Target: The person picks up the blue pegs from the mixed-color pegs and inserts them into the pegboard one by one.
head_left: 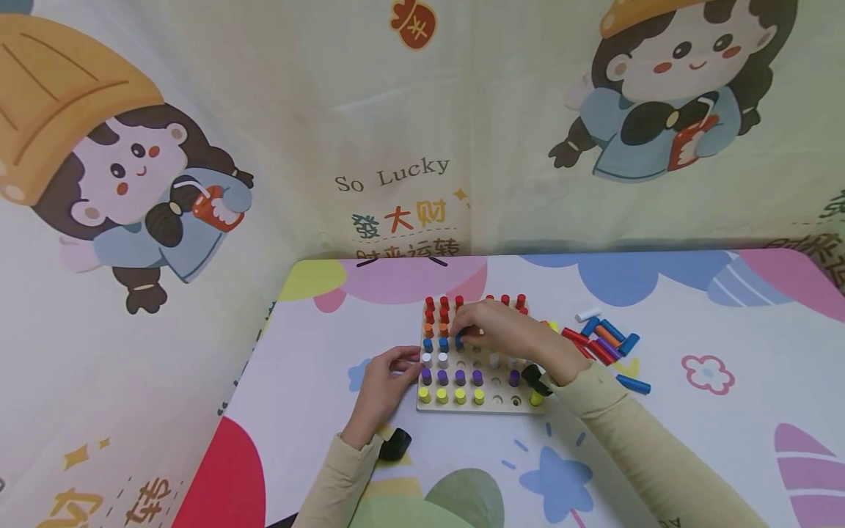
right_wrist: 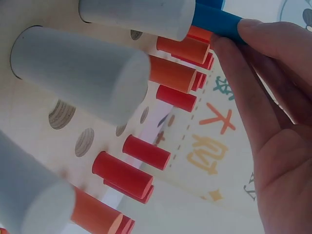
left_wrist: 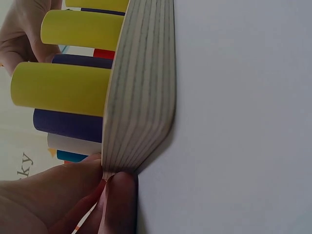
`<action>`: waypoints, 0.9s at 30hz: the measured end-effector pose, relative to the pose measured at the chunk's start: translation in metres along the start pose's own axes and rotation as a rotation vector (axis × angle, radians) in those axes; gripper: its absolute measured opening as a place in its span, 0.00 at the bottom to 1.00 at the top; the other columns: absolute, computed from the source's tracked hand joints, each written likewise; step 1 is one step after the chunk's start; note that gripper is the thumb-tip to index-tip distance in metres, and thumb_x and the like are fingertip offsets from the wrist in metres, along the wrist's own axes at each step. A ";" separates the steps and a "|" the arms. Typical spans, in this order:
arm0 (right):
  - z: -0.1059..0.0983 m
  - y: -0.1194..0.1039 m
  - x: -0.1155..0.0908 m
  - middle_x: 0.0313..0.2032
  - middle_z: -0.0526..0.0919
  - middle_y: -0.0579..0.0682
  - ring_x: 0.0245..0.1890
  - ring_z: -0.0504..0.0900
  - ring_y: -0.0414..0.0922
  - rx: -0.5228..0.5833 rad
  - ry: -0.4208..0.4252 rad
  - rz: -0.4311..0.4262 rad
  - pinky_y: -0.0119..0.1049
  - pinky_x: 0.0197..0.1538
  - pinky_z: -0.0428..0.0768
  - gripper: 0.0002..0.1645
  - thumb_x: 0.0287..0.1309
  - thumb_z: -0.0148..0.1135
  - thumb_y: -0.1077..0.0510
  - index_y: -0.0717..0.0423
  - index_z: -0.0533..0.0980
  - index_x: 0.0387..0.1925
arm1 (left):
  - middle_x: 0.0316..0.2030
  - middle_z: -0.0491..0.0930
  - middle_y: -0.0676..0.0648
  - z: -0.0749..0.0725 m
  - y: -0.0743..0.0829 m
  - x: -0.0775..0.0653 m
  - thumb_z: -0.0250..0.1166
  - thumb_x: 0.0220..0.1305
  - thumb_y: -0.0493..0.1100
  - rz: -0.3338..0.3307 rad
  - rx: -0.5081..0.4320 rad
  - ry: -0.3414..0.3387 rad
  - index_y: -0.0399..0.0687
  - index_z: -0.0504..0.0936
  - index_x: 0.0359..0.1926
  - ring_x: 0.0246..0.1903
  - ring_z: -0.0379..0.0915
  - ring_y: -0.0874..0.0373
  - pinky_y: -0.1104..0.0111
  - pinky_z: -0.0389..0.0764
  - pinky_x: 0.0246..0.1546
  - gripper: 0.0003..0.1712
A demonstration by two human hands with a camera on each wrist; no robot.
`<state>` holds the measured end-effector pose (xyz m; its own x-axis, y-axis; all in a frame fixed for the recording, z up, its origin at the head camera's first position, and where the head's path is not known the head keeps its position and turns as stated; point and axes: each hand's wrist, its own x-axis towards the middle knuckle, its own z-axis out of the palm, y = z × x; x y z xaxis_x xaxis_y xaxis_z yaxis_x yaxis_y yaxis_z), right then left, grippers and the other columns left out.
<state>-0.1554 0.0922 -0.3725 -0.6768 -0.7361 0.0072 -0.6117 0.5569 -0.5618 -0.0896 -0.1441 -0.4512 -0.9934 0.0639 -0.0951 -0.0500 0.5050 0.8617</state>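
A wooden pegboard [head_left: 465,408] lies on the table with rows of red, orange, blue, white, purple and yellow pegs standing in it. My right hand [head_left: 505,334] reaches over the board from the right. Between thumb and fingertips it pinches a blue peg [right_wrist: 219,22], which stands in the blue row beside two other blue pegs. My left hand [head_left: 383,385] grips the board's left edge. Close up in the left wrist view, its thumb and fingers sit at the layered corner [left_wrist: 139,122], just past a yellow peg [left_wrist: 61,87]. Part of the upper rows is hidden behind my right hand.
Right of the board lies a loose pile of pegs, including a white peg [head_left: 587,314], an orange peg [head_left: 609,336] and several red and blue ones. One blue peg [head_left: 634,384] lies apart, nearer me. Printed cloth covers the table [head_left: 693,447] and the wall behind.
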 end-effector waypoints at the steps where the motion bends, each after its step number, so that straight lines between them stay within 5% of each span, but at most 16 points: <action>1: 0.000 0.000 0.000 0.45 0.86 0.47 0.48 0.82 0.43 -0.004 -0.002 0.004 0.38 0.55 0.82 0.12 0.58 0.69 0.63 0.56 0.85 0.45 | 0.45 0.85 0.49 0.000 0.000 0.000 0.67 0.66 0.43 0.000 0.000 -0.002 0.48 0.83 0.54 0.39 0.82 0.60 0.74 0.82 0.38 0.16; 27: 0.006 0.000 0.004 0.41 0.87 0.47 0.45 0.80 0.43 -0.029 -0.059 0.033 0.39 0.55 0.81 0.09 0.59 0.69 0.63 0.54 0.86 0.42 | 0.46 0.85 0.48 0.000 -0.001 0.001 0.67 0.66 0.44 0.013 -0.006 0.005 0.46 0.83 0.53 0.40 0.81 0.59 0.73 0.82 0.40 0.16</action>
<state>-0.1554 0.0873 -0.3770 -0.6720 -0.7381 -0.0606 -0.6015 0.5917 -0.5368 -0.0901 -0.1444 -0.4524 -0.9945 0.0660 -0.0809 -0.0373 0.4991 0.8657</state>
